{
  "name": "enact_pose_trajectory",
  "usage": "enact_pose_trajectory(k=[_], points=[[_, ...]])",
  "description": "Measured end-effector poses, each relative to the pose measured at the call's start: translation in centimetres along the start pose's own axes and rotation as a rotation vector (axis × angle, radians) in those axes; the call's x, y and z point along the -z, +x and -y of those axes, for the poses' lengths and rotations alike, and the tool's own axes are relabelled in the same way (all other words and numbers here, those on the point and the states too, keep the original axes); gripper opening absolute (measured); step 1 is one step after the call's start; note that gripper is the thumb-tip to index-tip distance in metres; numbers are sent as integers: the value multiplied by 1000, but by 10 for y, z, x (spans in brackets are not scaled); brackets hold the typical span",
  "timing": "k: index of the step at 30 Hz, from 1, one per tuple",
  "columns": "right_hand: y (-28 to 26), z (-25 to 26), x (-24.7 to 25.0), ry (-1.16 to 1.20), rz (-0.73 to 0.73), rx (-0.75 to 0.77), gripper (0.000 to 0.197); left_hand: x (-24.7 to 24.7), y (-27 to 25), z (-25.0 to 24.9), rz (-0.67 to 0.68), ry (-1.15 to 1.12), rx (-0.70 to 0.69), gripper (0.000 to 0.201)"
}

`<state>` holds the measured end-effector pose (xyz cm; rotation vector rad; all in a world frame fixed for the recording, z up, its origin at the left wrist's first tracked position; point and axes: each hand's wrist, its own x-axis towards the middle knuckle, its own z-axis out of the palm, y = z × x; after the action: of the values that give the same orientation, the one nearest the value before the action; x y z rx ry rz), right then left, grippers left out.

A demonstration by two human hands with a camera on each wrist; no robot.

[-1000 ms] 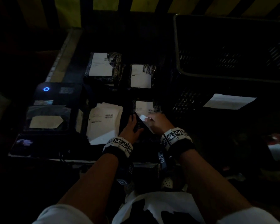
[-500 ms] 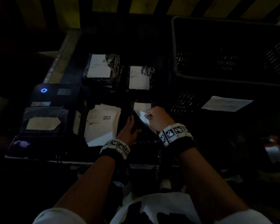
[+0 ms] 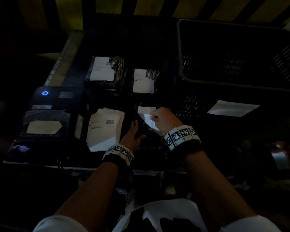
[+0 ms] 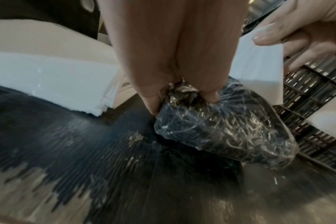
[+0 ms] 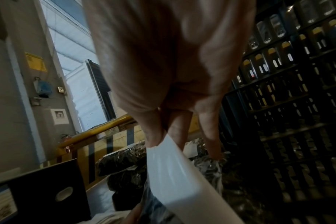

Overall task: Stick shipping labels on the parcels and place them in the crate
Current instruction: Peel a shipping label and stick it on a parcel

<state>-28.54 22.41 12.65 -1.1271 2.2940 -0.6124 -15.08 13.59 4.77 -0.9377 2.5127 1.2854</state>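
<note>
A black plastic-wrapped parcel (image 3: pixel 145 131) (image 4: pixel 220 128) lies on the dark table near its front edge. My left hand (image 3: pixel 134 129) (image 4: pixel 182 97) grips the parcel's near end with its fingertips. My right hand (image 3: pixel 153 117) (image 5: pixel 163 136) pinches a white label (image 3: pixel 147 120) (image 4: pixel 259 63) (image 5: pixel 175 174) by one edge between thumb and fingers. The label hangs curved just over the parcel's far end. The black slotted crate (image 3: pixel 241 81) (image 4: pixel 316 106) stands to the right.
Two labelled black parcels (image 3: pixel 105 69) (image 3: pixel 144 81) lie farther back, and a third (image 3: pixel 146 108) lies just behind my hands. A stack of white label sheets (image 3: pixel 105 128) (image 4: pixel 48 78) lies to the left. Beyond it stands a printer (image 3: pixel 50 111) with a blue light. A white sheet (image 3: pixel 233 108) hangs on the crate's front.
My right hand has carried the label slightly farther from me over the parcel. My left hand keeps its grip in nearly the same place.
</note>
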Motion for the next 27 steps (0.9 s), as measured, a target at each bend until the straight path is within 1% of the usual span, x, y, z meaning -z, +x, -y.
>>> enact_pose_trajectory(k=[4, 7, 9, 11, 13, 14, 15, 16, 17, 19, 20, 21, 23, 24, 27], points=[[0, 2, 4, -14, 20, 1, 43, 1, -1, 1, 11, 11, -2, 75], [-1, 3, 8, -26, 47, 3, 27, 3, -1, -2, 26, 10, 14, 76], [0, 3, 10, -26, 63, 2, 23, 4, -4, -2, 36, 8, 19, 75], [0, 4, 13, -62, 98, 25, 30, 3, -5, -2, 35, 22, 8, 75], [2, 4, 14, -55, 94, 6, 39, 3, -3, -1, 44, 33, 15, 74], [1, 2, 12, -29, 84, -5, 39, 4, -3, -2, 47, 36, 29, 74], [-1, 1, 10, 4, 68, -17, 32, 6, -1, -3, 48, 28, 43, 75], [-2, -1, 6, 40, 49, -19, 23, 9, -1, -6, 35, -4, 29, 77], [-5, -3, 3, 84, 33, -33, 24, 11, 0, -9, 18, -48, -3, 78], [-9, -8, -2, 184, 3, -65, 40, 13, -1, -16, -43, -109, -106, 73], [-10, -11, -5, 225, -21, -74, 47, 12, 0, -19, -57, -117, -118, 72], [-13, -11, -7, 254, -49, -78, 50, 11, 2, -21, -60, -125, -92, 74], [-16, -13, -11, 256, -104, -37, 46, 7, 7, -25, -26, -134, -14, 84], [-18, -13, -12, 230, -97, -9, 41, 6, 8, -27, -11, -104, -5, 87], [-22, -20, -13, 140, 17, -26, 34, 1, 7, -26, 22, 10, -43, 86]])
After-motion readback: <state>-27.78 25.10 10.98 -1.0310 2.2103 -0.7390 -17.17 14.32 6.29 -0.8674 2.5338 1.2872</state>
